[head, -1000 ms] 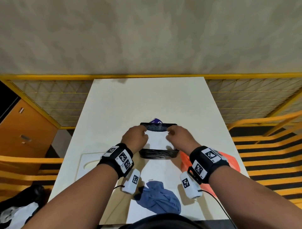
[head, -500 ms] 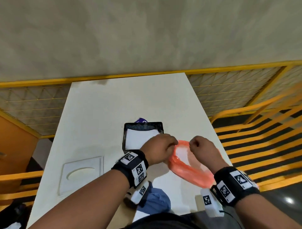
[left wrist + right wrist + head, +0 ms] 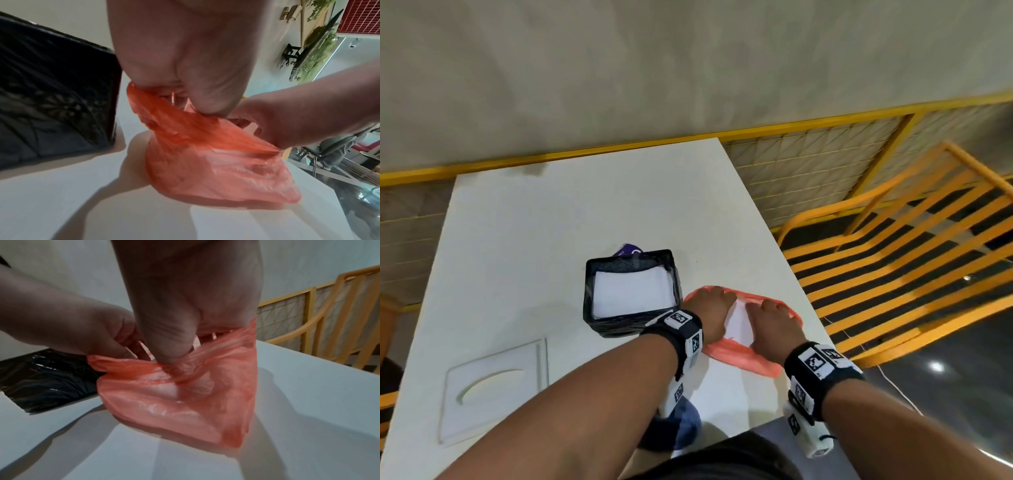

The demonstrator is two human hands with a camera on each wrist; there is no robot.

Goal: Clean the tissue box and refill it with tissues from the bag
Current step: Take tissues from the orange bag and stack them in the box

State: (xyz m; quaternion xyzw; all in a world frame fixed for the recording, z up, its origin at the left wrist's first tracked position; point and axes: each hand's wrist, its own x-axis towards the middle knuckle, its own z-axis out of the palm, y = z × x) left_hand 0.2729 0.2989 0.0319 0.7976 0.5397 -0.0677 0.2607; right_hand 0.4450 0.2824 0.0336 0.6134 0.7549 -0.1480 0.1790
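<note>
A black tissue box (image 3: 631, 325) stands open on the white table (image 3: 551, 240), with a white stack of tissues (image 3: 630, 293) inside. Just right of it lies an orange plastic bag (image 3: 743, 358) with white tissues showing in its mouth. My left hand (image 3: 714, 308) grips the bag's left rim and my right hand (image 3: 770, 320) grips its right rim, holding the mouth apart. In the left wrist view the thumb and fingers pinch the orange bag (image 3: 205, 154) beside the black box (image 3: 55, 97). The right wrist view shows the same pinch on the bag (image 3: 180, 394).
The box's white lid (image 3: 493, 383) with an oval slot lies at the table's near left. A blue cloth (image 3: 688, 425) sits at the near edge below my left wrist. A purple packet (image 3: 631, 249) peeks from behind the box. Yellow railings (image 3: 893, 240) run along the right.
Both hands left the tissue box and moved right to the orange bag. They took hold of its rim and spread the mouth wider. The head view has swung right.
</note>
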